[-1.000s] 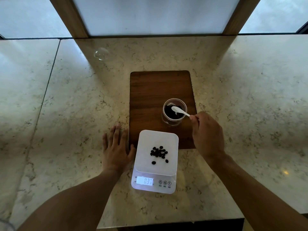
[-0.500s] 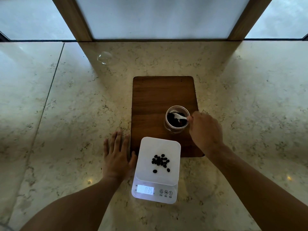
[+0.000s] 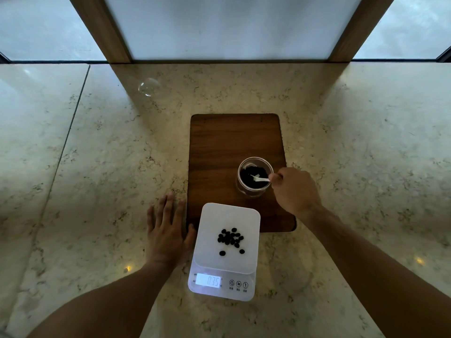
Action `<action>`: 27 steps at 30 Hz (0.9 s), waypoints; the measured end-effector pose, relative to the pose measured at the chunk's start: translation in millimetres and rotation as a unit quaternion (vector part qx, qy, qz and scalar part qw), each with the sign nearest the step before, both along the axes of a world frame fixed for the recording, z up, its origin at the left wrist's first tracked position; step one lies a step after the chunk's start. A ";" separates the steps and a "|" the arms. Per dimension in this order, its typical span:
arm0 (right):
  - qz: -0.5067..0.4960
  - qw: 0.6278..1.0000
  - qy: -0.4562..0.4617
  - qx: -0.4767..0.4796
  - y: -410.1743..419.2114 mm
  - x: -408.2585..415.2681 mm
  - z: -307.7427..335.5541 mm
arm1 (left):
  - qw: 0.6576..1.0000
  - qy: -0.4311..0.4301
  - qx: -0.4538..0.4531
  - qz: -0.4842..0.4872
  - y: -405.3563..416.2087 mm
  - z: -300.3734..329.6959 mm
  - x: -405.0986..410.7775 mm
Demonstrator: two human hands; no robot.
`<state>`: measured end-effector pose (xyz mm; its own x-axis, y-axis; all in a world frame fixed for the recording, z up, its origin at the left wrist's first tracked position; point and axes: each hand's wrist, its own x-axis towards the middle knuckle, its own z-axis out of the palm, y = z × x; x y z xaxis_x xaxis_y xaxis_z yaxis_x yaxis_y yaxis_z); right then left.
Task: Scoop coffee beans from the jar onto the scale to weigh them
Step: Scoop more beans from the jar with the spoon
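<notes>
Since a second ago the right hand (image 3: pixel 296 189), pinching the white spoon (image 3: pixel 260 178), has dipped it into the jar (image 3: pixel 255 176) at the scale's (image 3: pixel 225 240) one o'clock to load beans, while the left hand (image 3: pixel 166 232) lies spread flat at nine o'clock, perhaps to steady.

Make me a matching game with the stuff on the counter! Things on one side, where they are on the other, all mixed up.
Things:
1. white spoon
2. loose coffee beans
3. glass jar
4. left hand

Places:
A. on the wooden board
B. flat on the marble counter
C. dipped into the jar, held by the right hand
D. on top of the white scale

Pairs: 1-C, 2-D, 3-A, 4-B
</notes>
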<state>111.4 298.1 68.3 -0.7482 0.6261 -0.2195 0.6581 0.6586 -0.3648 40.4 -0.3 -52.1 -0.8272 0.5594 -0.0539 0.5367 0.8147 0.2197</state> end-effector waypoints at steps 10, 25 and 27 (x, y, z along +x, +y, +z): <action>-0.037 0.997 0.002 -0.068 5.6 3.4 -0.3 | 1.000 0.001 0.005 0.000 0.1 -0.9 0.3; -0.058 0.992 0.019 -0.111 4.0 7.5 6.3 | 1.000 0.005 0.003 0.003 0.1 -2.4 0.2; -0.060 0.991 0.024 -0.116 4.1 9.2 7.1 | 1.000 0.001 0.002 0.005 0.3 -0.9 0.6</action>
<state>120.7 302.2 75.4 -0.6838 0.6485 -0.3343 0.7056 0.4712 -0.5293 41.0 0.0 -53.0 -0.8325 0.5518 -0.0495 0.5295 0.8188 0.2220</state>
